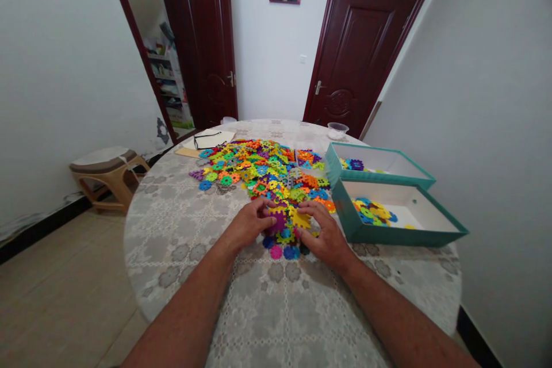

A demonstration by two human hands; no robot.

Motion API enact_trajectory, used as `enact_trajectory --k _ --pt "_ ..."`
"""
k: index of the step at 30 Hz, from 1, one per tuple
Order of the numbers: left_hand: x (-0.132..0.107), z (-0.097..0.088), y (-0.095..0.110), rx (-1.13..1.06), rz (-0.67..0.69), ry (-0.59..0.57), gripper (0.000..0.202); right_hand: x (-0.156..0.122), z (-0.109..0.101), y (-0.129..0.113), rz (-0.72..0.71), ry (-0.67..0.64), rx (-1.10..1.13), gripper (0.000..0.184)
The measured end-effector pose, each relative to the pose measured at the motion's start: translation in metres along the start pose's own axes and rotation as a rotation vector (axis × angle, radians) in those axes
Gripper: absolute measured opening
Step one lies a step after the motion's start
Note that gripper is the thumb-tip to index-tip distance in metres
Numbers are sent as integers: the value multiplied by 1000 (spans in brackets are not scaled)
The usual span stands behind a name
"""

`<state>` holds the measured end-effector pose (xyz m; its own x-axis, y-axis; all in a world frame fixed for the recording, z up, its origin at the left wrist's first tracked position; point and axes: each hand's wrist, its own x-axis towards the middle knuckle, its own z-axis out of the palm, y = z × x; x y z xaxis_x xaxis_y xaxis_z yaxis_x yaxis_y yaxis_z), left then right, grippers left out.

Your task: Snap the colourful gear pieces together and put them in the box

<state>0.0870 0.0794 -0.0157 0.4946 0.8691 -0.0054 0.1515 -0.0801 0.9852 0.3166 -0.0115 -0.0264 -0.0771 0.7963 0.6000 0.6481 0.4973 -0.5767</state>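
Our forearms (pixel 181 305) lie nearest, reaching in over the patterned cloth (pixel 276 310) of the desk (pixel 149 241) from both sides. Our left hand (pixel 246 223) has its fingers pinching the square purple piece (pixel 278 222), thumb on its near side; our right hand (pixel 326 236) has its fingers spread round the edges of the yellow piece (pixel 301 219). Both pieces sit side by side at the near end of the heap (pixel 254 167), above a few loose discs (pixel 276 252); whether their teeth mesh, we cannot tell at this size. We would do well to hold each piece by its rim, keep the two level and let teeth face gaps before any pressure goes on, since a tilted edge could ride over the other. An even push from both thumbs should serve better than a twist. We had best lift our wrists a little, so that the discs underneath do not catch, and mind our right elbow near the front box (pixel 401 236), just beside the back box (pixel 379 155)
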Motion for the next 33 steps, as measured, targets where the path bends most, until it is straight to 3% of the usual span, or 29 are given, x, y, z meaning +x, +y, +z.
enact_trajectory --k 5,11,21,28,30,33 --pt "-1 1 3 12 -30 11 57 0 4 -2 -56 -18 -16 39" --pt "-5 7 6 -129 -38 -125 30 2 12 -5 -98 -43 -76 34" --pt "-4 9 5 -42 -32 -38 41 2 18 -7 -147 -87 -91 35" --pt "-9 14 13 -75 29 -202 47 4 23 -12 -105 -133 -60 38" --pt "-7 12 11 -99 26 -164 51 5 19 -11 -98 -152 -16 50" --pt "-2 6 5 -98 -12 22 60 6 10 -6 -101 -147 -26 57"
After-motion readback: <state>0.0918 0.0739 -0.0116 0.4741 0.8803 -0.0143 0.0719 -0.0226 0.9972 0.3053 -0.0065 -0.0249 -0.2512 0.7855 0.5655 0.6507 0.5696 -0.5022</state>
